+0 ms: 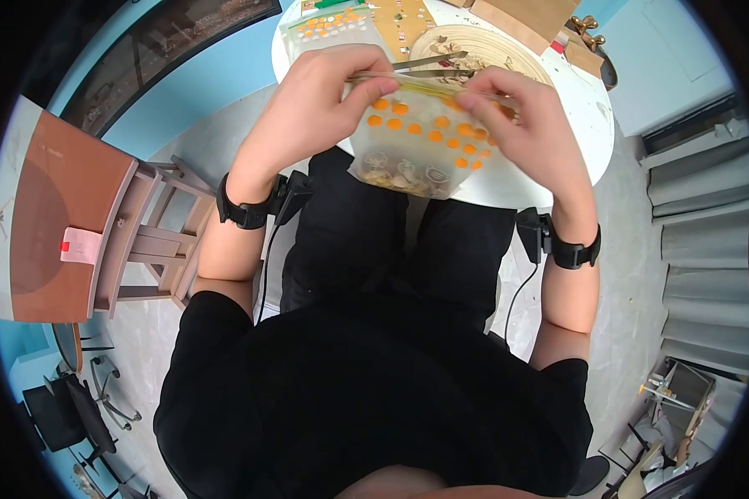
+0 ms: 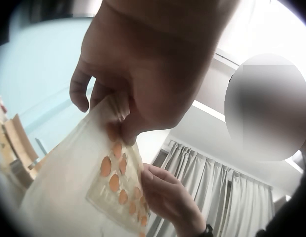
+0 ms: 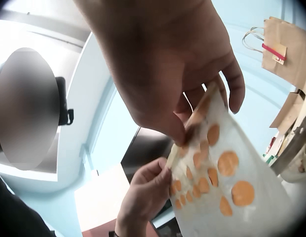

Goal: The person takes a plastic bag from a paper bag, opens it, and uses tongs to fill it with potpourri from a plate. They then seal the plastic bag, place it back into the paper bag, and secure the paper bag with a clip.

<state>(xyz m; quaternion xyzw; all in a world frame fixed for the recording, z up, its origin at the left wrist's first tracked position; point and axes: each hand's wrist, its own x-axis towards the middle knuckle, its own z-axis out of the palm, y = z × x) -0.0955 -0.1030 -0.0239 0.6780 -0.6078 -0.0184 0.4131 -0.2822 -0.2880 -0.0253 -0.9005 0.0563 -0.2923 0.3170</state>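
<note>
A translucent bag with orange dots (image 1: 424, 137) hangs over the near table edge, small pieces lying in its bottom. My left hand (image 1: 329, 100) pinches its top left corner between thumb and fingers. At the top right corner, my right hand (image 1: 528, 125) pinches the rim. The left wrist view shows the left hand (image 2: 138, 69) above the bag (image 2: 69, 182), thumb against the rim. In the right wrist view the right hand (image 3: 168, 64) grips the bag's edge (image 3: 252, 173). Metal tongs (image 1: 429, 62) lie just behind the bag.
On the white table (image 1: 587, 150), a round woven tray (image 1: 508, 54) holds dried pieces behind the bag. Another dotted bag (image 1: 333, 35) lies at the back left, and a brown paper bag (image 1: 528, 18) stands at the back right. A wooden stool (image 1: 162, 241) is at the left.
</note>
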